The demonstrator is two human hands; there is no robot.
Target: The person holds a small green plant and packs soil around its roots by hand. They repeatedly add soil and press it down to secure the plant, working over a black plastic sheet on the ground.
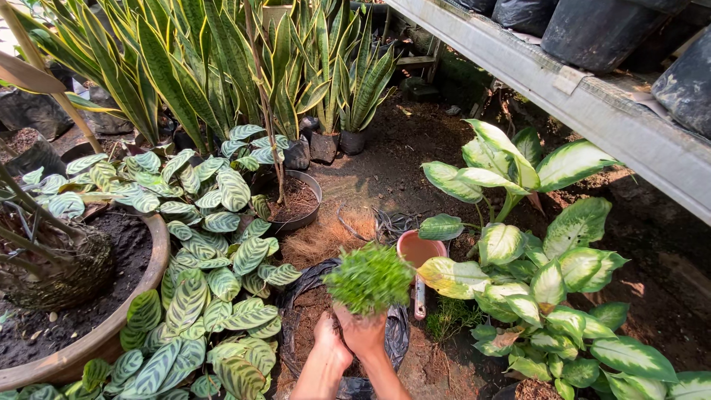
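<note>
Underfoot is bare dark soil (415, 148), dappled with sun, in what looks like a nursery plot, with a grey shelf (592, 104) running across the upper right and black pots (592, 30) standing on it. A patch of brown coconut fibre (326, 233) lies on the ground near the middle.

Both hands sit at the bottom centre, close together. The right hand (364, 333) is wrapped around the base of a small bushy green plant (369, 278), and the left hand (331, 347) presses against it from the side; whether the left fingers close fully round the root ball is hard to tell. The plant is held just above a black plastic bag of soil (300, 311).

A terracotta pot (416, 248) stands just behind the plant, with a pale-handled tool (420, 296) beside it. Striped-leaved plants (215, 244) crowd the left, next to a wide clay bowl (141, 285). Tall snake plants (222, 67) rise at the back, and white-and-green leafy plants (548, 274) spread on the right, their leaves overhanging the terracotta pot.
</note>
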